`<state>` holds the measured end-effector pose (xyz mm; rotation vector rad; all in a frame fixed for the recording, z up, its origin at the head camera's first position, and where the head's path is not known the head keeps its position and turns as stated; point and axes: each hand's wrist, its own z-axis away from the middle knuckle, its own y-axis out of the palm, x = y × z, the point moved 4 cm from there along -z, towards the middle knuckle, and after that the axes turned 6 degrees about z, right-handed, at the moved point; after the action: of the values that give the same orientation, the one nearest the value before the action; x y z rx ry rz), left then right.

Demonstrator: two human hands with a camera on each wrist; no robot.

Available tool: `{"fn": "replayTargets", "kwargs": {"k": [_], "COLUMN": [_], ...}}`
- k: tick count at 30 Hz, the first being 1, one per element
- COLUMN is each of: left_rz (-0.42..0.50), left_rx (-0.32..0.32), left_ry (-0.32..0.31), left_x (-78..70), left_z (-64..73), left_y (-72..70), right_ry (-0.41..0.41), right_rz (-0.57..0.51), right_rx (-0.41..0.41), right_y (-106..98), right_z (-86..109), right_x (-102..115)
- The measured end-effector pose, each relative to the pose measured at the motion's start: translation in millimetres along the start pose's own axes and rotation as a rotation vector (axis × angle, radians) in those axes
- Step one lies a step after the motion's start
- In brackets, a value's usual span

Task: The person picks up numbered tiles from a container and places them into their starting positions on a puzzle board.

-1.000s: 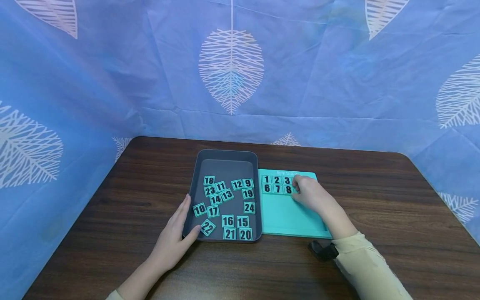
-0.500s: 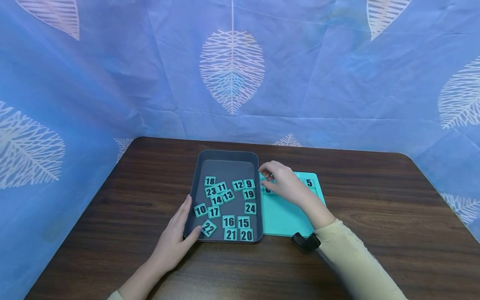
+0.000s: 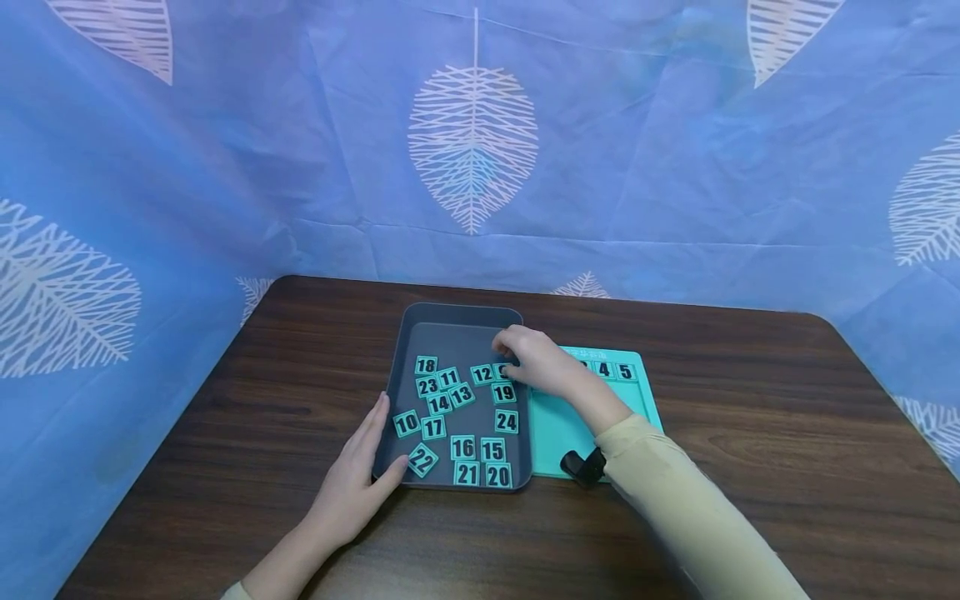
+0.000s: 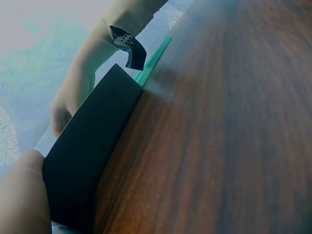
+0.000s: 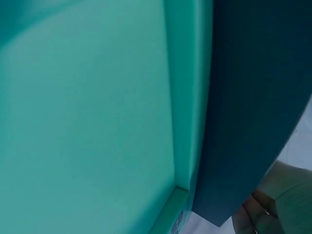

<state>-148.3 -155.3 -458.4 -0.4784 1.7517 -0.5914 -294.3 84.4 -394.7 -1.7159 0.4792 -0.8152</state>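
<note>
In the dark grey tray point(image 3: 465, 342) lie loose numbered tiles point(image 3: 462, 448), 9 through 24; in the turquoise board point(image 3: 557, 425) just beside it, tiles 4 point(image 3: 604, 370) and 5 point(image 3: 626, 372) sit along the far edge. Tile 9 point(image 3: 500, 372) lies partly hidden under the right hand point(image 3: 538, 360), thumb and fingertips apart, contact unclear; the left hand point(image 3: 352, 479) rests, fingers extended, against the tray's left wall.

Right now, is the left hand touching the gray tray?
Touching. The left wrist view shows the left hand with its thumb against the gray tray.
</note>
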Motion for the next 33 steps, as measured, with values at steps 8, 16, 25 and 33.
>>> {"fn": "replayTargets", "kwargs": {"k": [8,16,25,33], "left_rz": [-0.006,-0.001,0.002,-0.018], "left_rx": [0.001,0.009,0.012,-0.008], "left_ry": [-0.005,-0.021,-0.027,0.008], "left_x": [-0.3,-0.6,0.2,0.4], "left_z": [-1.6,-1.8,-2.2,-1.1], "left_y": [-0.1,-0.2,0.3,-0.3], "right_ry": [-0.037,-0.006,-0.024,-0.029], "right_rz": [0.104,0.168,0.215,0.063], "right_rx": [0.054,0.143,0.165,0.094], "right_y": [0.2,4.3,6.1,3.7], "right_z": [-1.6,-5.3,-4.9,-1.9], "right_x": [3.0,3.3,7.2,7.6]}}
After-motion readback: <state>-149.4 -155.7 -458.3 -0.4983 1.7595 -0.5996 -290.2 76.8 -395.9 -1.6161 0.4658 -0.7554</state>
